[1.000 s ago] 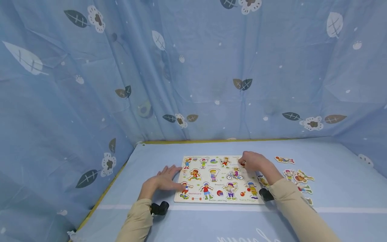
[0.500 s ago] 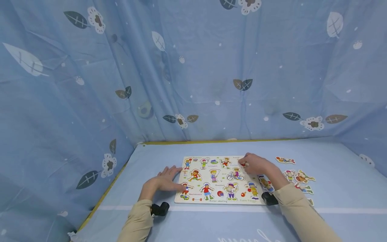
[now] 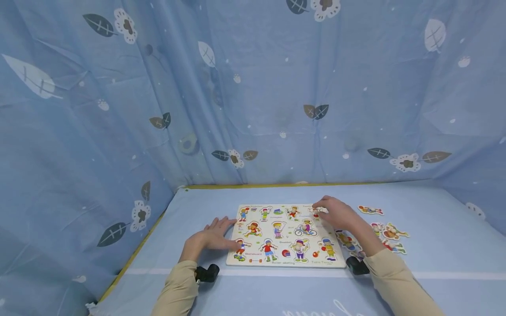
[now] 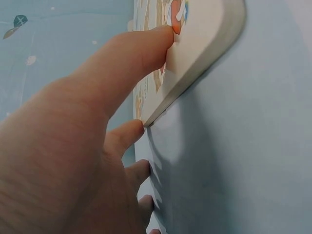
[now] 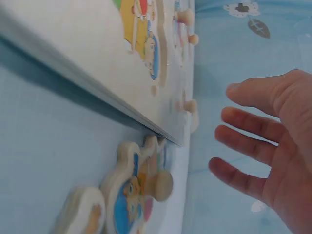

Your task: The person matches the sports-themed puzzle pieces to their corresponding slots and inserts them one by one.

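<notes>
A wooden picture puzzle board (image 3: 284, 265) with sports figures lies flat on the table. My left hand (image 3: 215, 235) spreads at its left side, the thumb (image 4: 165, 41) touching the board's face and a fingertip at its edge. Over the far right corner, my right hand (image 3: 339, 213) hovers just beside a small figure piece (image 3: 315, 214), which it partly covers. In the right wrist view the right fingers (image 5: 239, 136) are loosely extended, apart from the board and holding nothing. A knobbed piece (image 5: 129, 202) lies on the table beside the board's edge.
Several loose figure pieces lie right of the board, among them a far one (image 3: 370, 210), a cluster piece (image 3: 394, 231) and one near the right wrist (image 3: 347, 240). A patterned blue curtain (image 3: 272, 131) hangs behind the table.
My right hand has lifted from the piece at the far right corner, its fingers opening and letting it go. The left hand stays at the board's left side.
</notes>
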The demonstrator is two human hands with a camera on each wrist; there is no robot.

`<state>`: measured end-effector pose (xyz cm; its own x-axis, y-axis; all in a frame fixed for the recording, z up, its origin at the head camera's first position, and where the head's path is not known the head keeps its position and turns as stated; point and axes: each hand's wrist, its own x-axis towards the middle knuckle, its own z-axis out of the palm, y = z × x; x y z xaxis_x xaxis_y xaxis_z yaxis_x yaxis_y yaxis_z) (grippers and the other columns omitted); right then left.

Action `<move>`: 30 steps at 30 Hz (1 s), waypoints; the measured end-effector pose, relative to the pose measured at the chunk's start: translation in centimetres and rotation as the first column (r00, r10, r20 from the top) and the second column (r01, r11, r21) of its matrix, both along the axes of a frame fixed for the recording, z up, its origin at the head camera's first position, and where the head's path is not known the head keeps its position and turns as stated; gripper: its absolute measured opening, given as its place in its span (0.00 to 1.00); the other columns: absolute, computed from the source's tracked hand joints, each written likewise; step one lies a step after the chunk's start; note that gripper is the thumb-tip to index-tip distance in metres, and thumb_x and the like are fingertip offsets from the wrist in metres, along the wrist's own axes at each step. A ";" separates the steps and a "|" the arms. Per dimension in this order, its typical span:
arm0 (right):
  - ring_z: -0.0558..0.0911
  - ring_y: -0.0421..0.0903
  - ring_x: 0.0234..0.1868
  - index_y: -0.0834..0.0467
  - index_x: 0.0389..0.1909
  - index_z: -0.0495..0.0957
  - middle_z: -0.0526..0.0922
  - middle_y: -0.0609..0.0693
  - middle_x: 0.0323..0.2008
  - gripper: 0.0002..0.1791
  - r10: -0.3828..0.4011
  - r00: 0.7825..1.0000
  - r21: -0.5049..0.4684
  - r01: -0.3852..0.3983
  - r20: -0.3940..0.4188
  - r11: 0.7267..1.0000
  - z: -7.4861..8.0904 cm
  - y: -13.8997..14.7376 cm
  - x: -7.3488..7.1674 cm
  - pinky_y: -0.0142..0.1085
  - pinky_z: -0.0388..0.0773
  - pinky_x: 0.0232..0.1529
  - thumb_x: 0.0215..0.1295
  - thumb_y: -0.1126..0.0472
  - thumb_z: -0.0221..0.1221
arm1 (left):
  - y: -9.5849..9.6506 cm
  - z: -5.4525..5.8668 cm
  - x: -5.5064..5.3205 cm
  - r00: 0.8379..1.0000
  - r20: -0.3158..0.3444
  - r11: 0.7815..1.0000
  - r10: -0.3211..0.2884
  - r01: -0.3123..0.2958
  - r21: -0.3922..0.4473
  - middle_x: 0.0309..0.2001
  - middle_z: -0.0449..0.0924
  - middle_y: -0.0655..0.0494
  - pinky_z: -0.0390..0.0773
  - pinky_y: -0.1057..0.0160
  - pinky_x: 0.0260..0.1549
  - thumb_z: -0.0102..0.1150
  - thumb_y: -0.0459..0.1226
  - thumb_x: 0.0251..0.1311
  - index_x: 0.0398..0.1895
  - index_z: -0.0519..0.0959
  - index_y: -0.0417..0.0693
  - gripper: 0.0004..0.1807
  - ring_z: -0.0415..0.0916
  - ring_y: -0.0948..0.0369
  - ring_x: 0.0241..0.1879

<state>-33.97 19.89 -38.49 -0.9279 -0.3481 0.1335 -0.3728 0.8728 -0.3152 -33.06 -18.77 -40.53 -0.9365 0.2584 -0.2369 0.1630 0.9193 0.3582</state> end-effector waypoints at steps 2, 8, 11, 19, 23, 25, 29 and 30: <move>0.79 0.59 0.52 0.60 0.55 0.82 0.80 0.59 0.50 0.16 -0.011 0.999 -0.016 0.010 -0.037 1.000 0.3 0.1 0.4 0.55 0.79 0.51 0.68 0.63 0.59 | 0.0 0.0 0.0 1.000 0.001 1.000 -0.002 0.002 -0.004 0.78 0.48 0.42 0.43 0.35 0.72 0.65 0.63 0.49 0.75 0.60 0.56 0.51 0.39 0.40 0.77; 0.81 0.56 0.49 0.60 0.54 0.82 0.81 0.57 0.48 0.15 -0.034 0.996 -0.073 0.028 -0.083 0.997 1.1 0.9 1.8 0.51 0.81 0.47 0.67 0.65 0.59 | 0.0 -0.1 -0.1 1.000 0.003 1.000 -0.001 0.001 -0.015 0.78 0.48 0.43 0.42 0.36 0.73 0.65 0.63 0.49 0.76 0.60 0.56 0.51 0.38 0.41 0.77; 0.81 0.55 0.48 0.61 0.54 0.82 0.81 0.55 0.46 0.15 -0.049 0.995 -0.081 0.042 -0.088 0.996 1.4 1.7 2.4 0.51 0.81 0.46 0.67 0.66 0.60 | 0.1 -0.1 0.0 1.000 0.002 1.000 -0.001 0.001 -0.013 0.78 0.48 0.43 0.42 0.35 0.73 0.65 0.63 0.49 0.76 0.60 0.56 0.51 0.38 0.40 0.77; 0.80 0.59 0.50 0.62 0.54 0.82 0.82 0.56 0.45 0.16 -0.124 0.989 -0.102 0.116 -0.079 0.988 2.3 4.8 3.3 0.54 0.81 0.47 0.66 0.66 0.61 | -0.2 0.0 0.1 1.000 -0.014 1.000 -0.005 0.005 0.001 0.78 0.48 0.41 0.44 0.33 0.71 0.66 0.63 0.48 0.75 0.61 0.55 0.52 0.39 0.38 0.77; 0.81 0.59 0.48 0.63 0.53 0.81 0.83 0.59 0.46 0.15 -0.155 0.982 -0.138 0.141 -0.103 0.980 2.0 6.6 2.8 0.54 0.81 0.46 0.68 0.67 0.57 | -0.2 0.0 0.1 1.000 -0.018 1.000 -0.011 0.012 0.006 0.78 0.49 0.40 0.44 0.32 0.71 0.66 0.62 0.48 0.75 0.61 0.54 0.51 0.39 0.38 0.77; 0.81 0.58 0.47 0.64 0.53 0.81 0.83 0.61 0.47 0.15 -0.170 0.979 -0.144 0.154 -0.110 0.978 1.8 7.4 2.3 0.54 0.81 0.45 0.68 0.67 0.56 | -0.2 0.0 0.1 1.000 -0.021 1.000 -0.014 0.014 0.011 0.77 0.49 0.40 0.44 0.32 0.71 0.67 0.62 0.48 0.75 0.61 0.54 0.51 0.39 0.38 0.76; 0.80 0.61 0.48 0.66 0.54 0.80 0.82 0.63 0.47 0.15 -0.202 0.973 -0.116 0.189 -0.108 0.975 1.3 8.6 1.7 0.55 0.80 0.46 0.68 0.67 0.57 | -0.1 -0.1 0.2 1.000 -0.019 1.000 -0.014 0.014 0.014 0.78 0.49 0.41 0.44 0.33 0.71 0.66 0.62 0.48 0.75 0.61 0.54 0.51 0.39 0.38 0.77; 0.80 0.62 0.49 0.66 0.54 0.80 0.82 0.63 0.47 0.16 -0.212 0.971 -0.107 0.201 -0.111 0.974 1.2 8.9 1.6 0.56 0.80 0.47 0.67 0.67 0.58 | -0.1 -0.1 0.2 1.000 -0.019 1.000 -0.012 0.013 0.013 0.78 0.49 0.41 0.44 0.33 0.71 0.67 0.62 0.48 0.75 0.61 0.54 0.51 0.39 0.38 0.77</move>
<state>-32.35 28.80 -37.30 -0.9533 -0.1311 0.2723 -0.2280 0.9034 -0.3632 -32.84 -18.84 -40.59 -0.9375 0.2730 -0.2159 0.1811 0.9123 0.3673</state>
